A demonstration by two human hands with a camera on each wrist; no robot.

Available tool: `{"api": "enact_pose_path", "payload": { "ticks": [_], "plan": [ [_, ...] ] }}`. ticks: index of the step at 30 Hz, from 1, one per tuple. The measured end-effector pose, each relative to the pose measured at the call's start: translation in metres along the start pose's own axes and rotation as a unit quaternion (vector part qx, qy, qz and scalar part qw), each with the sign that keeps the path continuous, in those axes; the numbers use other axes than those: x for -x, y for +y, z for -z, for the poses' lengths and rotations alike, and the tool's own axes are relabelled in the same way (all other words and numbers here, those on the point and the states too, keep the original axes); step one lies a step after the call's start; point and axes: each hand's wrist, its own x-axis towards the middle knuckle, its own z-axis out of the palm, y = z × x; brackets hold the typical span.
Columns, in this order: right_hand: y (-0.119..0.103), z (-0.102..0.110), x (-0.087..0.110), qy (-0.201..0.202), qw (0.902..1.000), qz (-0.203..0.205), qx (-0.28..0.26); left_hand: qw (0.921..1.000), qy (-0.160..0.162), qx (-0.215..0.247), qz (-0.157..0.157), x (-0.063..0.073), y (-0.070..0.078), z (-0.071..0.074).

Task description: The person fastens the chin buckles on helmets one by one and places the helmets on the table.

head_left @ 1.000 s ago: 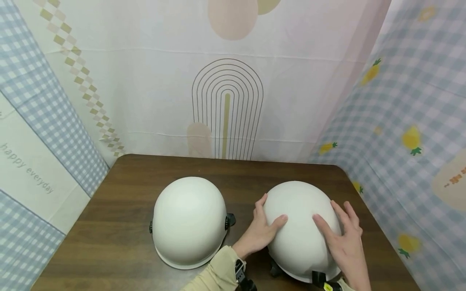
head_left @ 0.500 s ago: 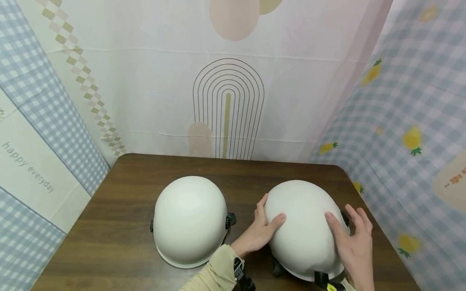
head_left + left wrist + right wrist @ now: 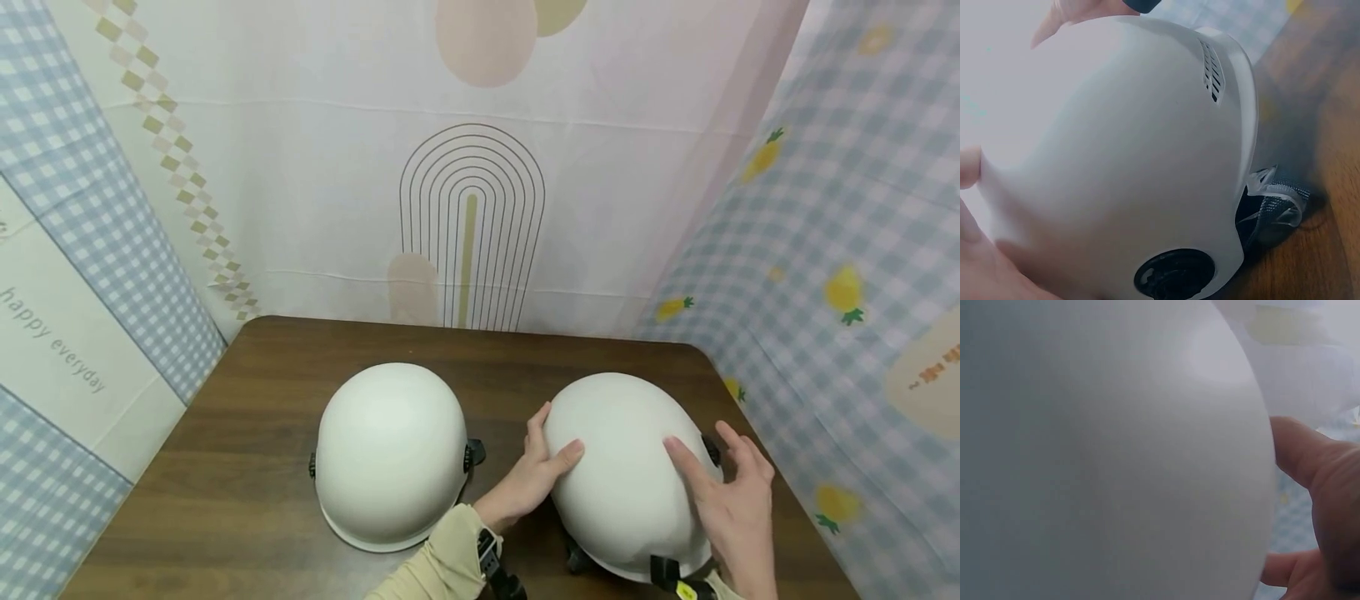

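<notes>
A white helmet [image 3: 622, 475] sits at the table's right, tilted, with black fittings at its sides. My left hand [image 3: 528, 479] holds its left side, thumb on the front of the dome and fingers round the edge. My right hand [image 3: 731, 508] is at its right side, thumb tip on the shell and fingers stretched out close to the black side fitting [image 3: 711, 451]. The left wrist view shows slotted vents [image 3: 1211, 72], a round black knob [image 3: 1174, 274] and a dark strap [image 3: 1275, 209] under the rim. In the right wrist view the white shell [image 3: 1116, 450] fills most of the frame.
A second white helmet [image 3: 392, 458] stands dome-up to the left on the brown wooden table [image 3: 225, 475], a black clip [image 3: 475, 453] at its right side. Printed cloths [image 3: 330, 192] hang behind and at both sides.
The right helmet has turned slightly, and its right-hand black fitting has come into view. My right hand has shifted right, its fingers now farther off the shell. My left hand stays about in place.
</notes>
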Motion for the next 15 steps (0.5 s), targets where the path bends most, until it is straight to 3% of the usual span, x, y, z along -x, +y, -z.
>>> {"api": "enact_pose_path", "payload": {
  "ticks": [7, 15],
  "plan": [
    [-0.0005, -0.0033, 0.0030, 0.029, 0.9994, 0.018, -0.011, 0.9999, 0.011, 0.013, 0.000, 0.0009, 0.0011, -0.0016],
    [0.0013, -0.0034, 0.0033, 0.029, 0.9987, 0.040, -0.017, 0.9998, 0.007, 0.017, 0.005, 0.0004, -0.0004, -0.0030]
  ]
}}
